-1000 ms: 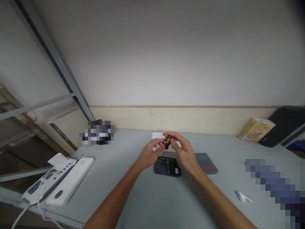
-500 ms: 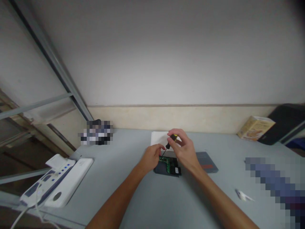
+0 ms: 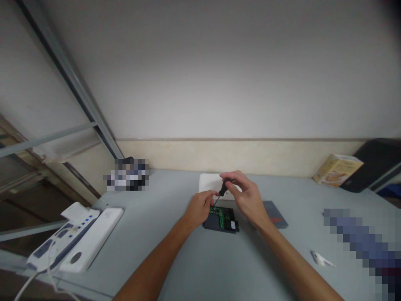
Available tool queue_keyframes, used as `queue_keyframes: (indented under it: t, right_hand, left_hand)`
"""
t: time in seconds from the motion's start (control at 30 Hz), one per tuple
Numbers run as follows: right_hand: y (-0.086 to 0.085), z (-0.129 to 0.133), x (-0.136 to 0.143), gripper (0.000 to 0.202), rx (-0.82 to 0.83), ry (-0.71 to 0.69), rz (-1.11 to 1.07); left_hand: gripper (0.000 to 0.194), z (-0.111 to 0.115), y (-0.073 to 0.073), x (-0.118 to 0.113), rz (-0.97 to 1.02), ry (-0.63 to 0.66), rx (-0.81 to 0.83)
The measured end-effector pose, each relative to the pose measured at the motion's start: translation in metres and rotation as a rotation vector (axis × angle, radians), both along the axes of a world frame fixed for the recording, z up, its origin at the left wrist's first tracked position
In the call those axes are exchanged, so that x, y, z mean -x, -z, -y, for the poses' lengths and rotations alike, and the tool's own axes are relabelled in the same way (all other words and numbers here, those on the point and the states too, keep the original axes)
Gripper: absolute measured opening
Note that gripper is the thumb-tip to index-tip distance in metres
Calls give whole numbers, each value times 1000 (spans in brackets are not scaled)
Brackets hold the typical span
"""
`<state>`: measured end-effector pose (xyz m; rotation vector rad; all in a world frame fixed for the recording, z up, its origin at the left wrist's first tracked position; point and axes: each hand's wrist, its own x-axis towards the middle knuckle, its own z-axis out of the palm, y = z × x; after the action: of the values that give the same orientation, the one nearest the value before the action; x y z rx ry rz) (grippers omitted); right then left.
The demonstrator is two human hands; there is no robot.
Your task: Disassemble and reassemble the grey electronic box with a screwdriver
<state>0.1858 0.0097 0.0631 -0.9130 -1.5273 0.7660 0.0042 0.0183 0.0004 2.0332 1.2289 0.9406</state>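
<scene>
A dark, flat device with an exposed green circuit board (image 3: 223, 218) lies on the grey table. My left hand (image 3: 200, 207) is closed at its upper left corner, fingertips close beside the screwdriver's shaft. In my right hand (image 3: 246, 194) is a screwdriver (image 3: 224, 187) with a black handle, gripped between thumb and fingers. It tilts, its thin shaft pointing down to the board's upper left part. Where exactly the tip meets the board is too small to make out.
Behind the device lies a white sheet (image 3: 208, 184); right of it, a grey flat panel (image 3: 275, 214). At left are a power strip (image 3: 59, 238) and a long white device (image 3: 94, 238). A yellow box (image 3: 338, 170) and a small white item (image 3: 321, 259) are at right.
The screwdriver's handle has turned a little in my right fingers, which have shifted their grip. My left hand stays at the device's corner.
</scene>
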Motion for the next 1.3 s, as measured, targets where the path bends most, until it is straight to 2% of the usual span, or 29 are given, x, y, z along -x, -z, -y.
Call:
queue_keyframes:
  t: [0.1,0.3,0.43,0.63,0.8,0.97,1.13,1.3]
  right_hand:
    - [-1,3,0,28,38,-95,-15]
    - [-6,5,3,14,-59,13,54]
    - [-5,7,2,29,17,-140,15]
    - [-8,10,2,10,-64,36,73]
    - [-8,9,-1,24,24,-127,8]
    - [-9,11,3,13,-62,12,33]
    - [-8,11,0,24,7,-118,-3]
    - [-7,9,1,13,-46,-40,27]
  left_hand:
    - [37,1,-1,0,-17,-10,-7]
    - [35,0,-3,1,-74,1,-56]
    - [35,0,-3,2,-87,9,-81]
    - [35,0,-3,2,-111,17,-105]
    - [34,2,-8,3,-126,38,-104]
    - [34,1,-8,3,-140,49,-112]
    - [34,1,-8,3,-158,51,-124]
    - [31,0,-6,4,-206,42,-152]
